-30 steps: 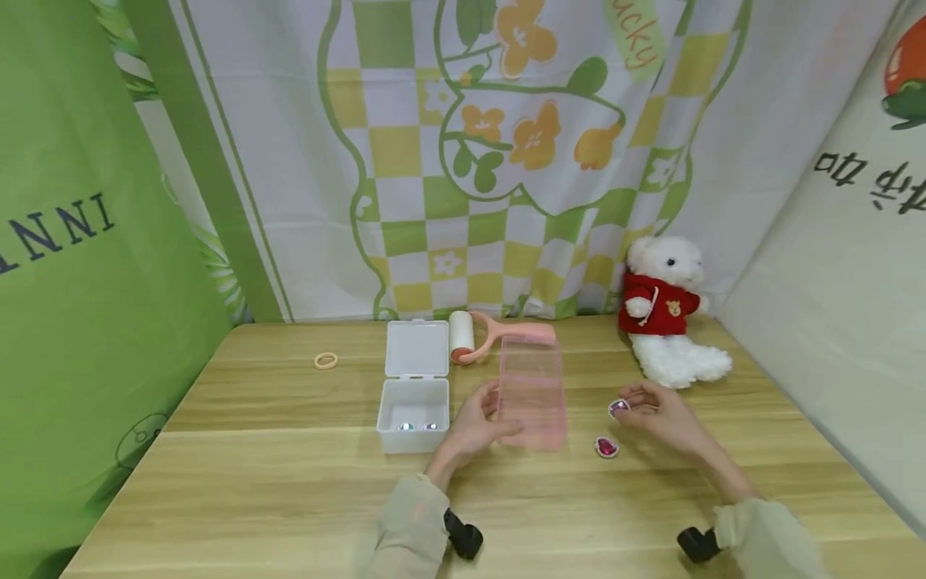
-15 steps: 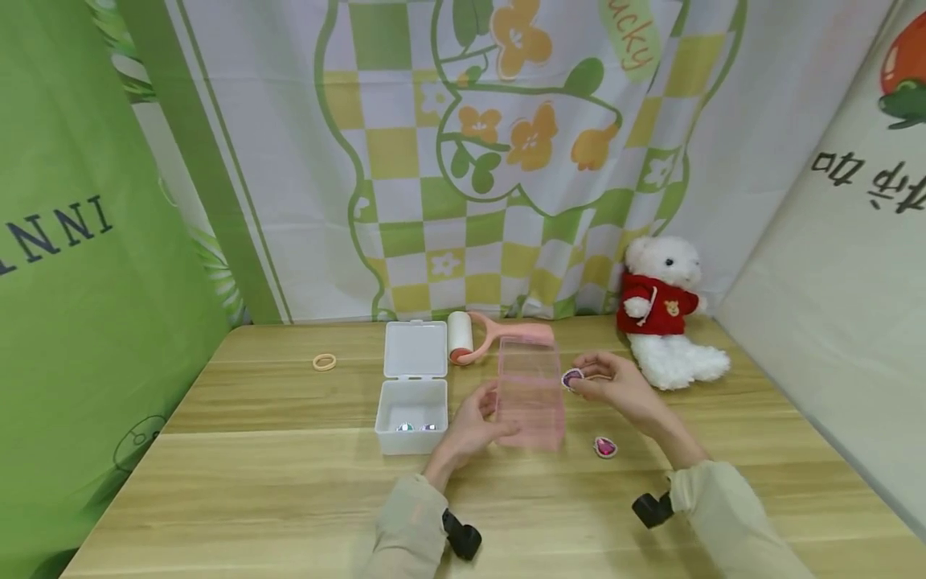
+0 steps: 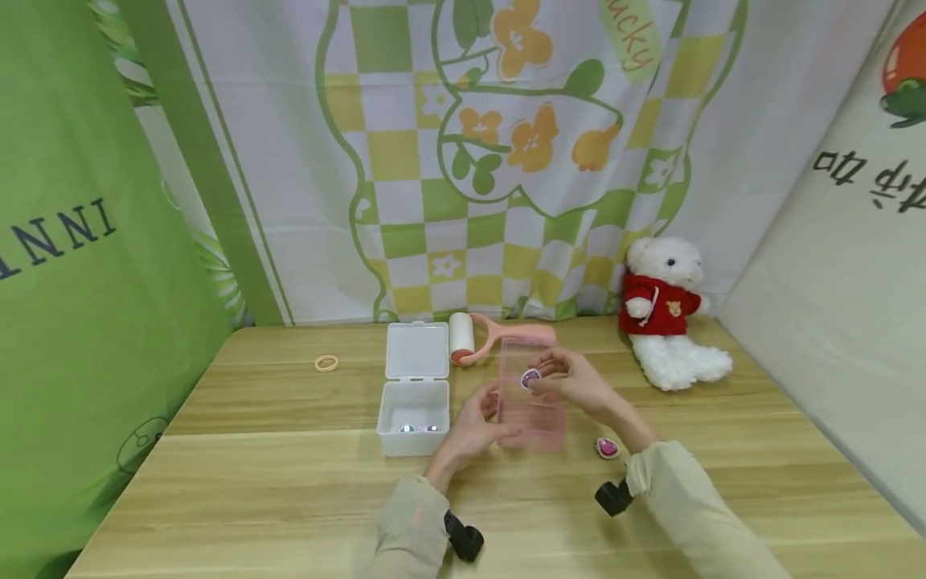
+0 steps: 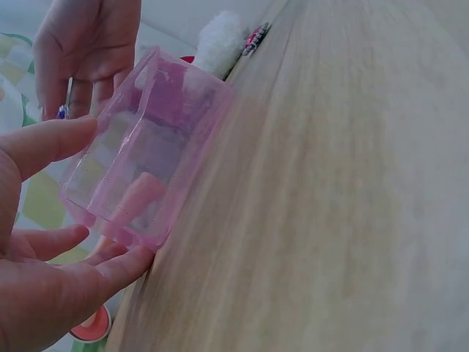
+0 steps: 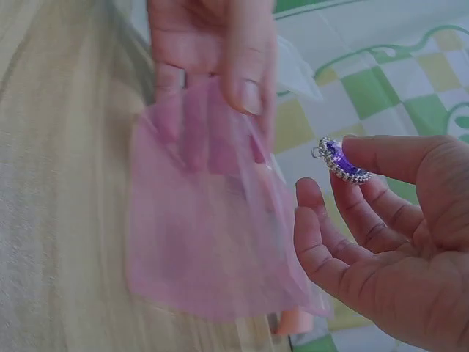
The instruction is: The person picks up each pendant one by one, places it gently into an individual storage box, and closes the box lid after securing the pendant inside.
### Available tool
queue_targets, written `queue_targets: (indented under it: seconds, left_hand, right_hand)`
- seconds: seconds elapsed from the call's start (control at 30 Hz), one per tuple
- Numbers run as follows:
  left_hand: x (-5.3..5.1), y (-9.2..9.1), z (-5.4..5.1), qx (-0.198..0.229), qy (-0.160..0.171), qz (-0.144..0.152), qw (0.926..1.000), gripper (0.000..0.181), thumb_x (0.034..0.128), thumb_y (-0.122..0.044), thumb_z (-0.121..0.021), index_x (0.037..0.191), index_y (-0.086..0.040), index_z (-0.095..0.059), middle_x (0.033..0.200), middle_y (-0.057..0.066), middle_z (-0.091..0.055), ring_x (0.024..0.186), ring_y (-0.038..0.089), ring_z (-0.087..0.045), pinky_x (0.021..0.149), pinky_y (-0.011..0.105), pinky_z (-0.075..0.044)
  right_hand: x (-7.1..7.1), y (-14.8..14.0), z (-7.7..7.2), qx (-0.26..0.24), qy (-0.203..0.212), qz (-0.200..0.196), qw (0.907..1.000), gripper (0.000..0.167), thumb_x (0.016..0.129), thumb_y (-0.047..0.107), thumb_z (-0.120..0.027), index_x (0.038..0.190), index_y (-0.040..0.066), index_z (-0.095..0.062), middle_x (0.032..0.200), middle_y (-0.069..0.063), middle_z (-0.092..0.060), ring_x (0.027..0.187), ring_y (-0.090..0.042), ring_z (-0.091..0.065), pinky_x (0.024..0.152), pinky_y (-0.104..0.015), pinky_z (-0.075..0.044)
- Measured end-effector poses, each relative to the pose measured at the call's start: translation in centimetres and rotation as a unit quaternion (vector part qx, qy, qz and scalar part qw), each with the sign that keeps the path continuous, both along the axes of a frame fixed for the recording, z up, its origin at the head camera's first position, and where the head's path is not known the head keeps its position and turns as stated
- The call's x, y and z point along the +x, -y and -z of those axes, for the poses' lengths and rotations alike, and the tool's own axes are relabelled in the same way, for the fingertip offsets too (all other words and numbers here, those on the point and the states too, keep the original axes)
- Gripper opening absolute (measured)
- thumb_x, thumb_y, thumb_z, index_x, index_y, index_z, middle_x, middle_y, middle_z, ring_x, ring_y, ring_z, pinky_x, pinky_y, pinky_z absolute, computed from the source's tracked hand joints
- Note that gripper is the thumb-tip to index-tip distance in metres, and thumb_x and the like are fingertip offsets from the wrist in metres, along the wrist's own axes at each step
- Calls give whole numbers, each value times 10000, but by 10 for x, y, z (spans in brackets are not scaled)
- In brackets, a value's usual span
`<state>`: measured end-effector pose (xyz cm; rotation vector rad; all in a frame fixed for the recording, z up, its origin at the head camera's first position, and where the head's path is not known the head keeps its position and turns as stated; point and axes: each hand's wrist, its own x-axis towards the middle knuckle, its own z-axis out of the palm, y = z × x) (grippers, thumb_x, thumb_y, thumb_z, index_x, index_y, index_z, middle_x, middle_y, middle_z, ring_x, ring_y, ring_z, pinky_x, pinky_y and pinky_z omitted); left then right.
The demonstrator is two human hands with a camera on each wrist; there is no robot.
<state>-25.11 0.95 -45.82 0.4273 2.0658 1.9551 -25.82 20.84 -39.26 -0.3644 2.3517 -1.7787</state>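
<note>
My right hand (image 3: 582, 388) pinches a purple gem pendant (image 3: 530, 380) between thumb and fingers, above the pink box. In the right wrist view the pendant (image 5: 343, 163) shows a silver beaded rim and a small loop. With thumb and fingers at its left side, my left hand (image 3: 472, 428) holds the see-through pink plastic box (image 3: 544, 441), which stands on the table. In the left wrist view the walls of the pink box (image 4: 157, 147) show, and fingers are visible through them. A pinkish-red gem pendant (image 3: 607, 448) lies on the table to the right of the box.
Left of my left hand stands an open white box (image 3: 414, 445) with shiny gems (image 3: 407, 429) inside. Behind lies a lint roller (image 3: 461, 336) with a pink handle. A white plush toy (image 3: 664, 314) in red sits back right; a yellowish ring (image 3: 326, 363) lies far left.
My right hand has carried the purple pendant leftward from the right side of the table to above the pink box. The left hand has stayed at the box.
</note>
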Motion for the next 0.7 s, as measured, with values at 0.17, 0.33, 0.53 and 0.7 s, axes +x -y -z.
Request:
queue_targets:
  seconds: [0.17, 0.33, 0.53, 0.7]
  left_hand:
    - [-1, 0, -1, 37, -82, -15, 10000, 791, 772, 20, -743, 1448, 24, -333, 1358, 289, -449, 1269, 436, -420, 1067, 504, -347]
    - [1, -1, 0, 128, -66, 35, 9999, 730, 776, 11, -742, 1419, -24, -399, 1306, 224, -503, 1236, 399, -457, 1043, 499, -379]
    - [0, -1, 0, 82, 7, -43, 10000, 742, 763, -11, -759, 1416, -33, -406, 1327, 217, -496, 1249, 394, -448, 1048, 502, -371]
    - [0, 0, -1, 91, 77, -75, 9999, 777, 767, -27, -766, 1435, -12, -370, 1363, 240, -457, 1274, 406, -420, 1067, 503, -347]
  right_hand:
    - [-4, 10, 5, 303, -172, -227, 9991, 338, 854, 8, -671, 1120, -145, -527, 972, -192, -642, 864, -180, -617, 788, -469, -551]
    - [-8, 13, 10, 892, -683, -523, 9923, 262, 812, -28, -700, 1038, -110, -595, 909, -165, -657, 824, -203, -623, 713, -352, -553]
    - [-13, 13, 12, 1703, -1112, -1092, 9730, 248, 725, -90, -723, 944, -68, -608, 848, -145, -638, 753, -193, -621, 669, -272, -540]
    - [-15, 16, 11, 2259, -1287, -1474, 9543, 228, 686, -110, -716, 878, -53, -607, 784, -108, -619, 690, -130, -589, 610, -236, -519]
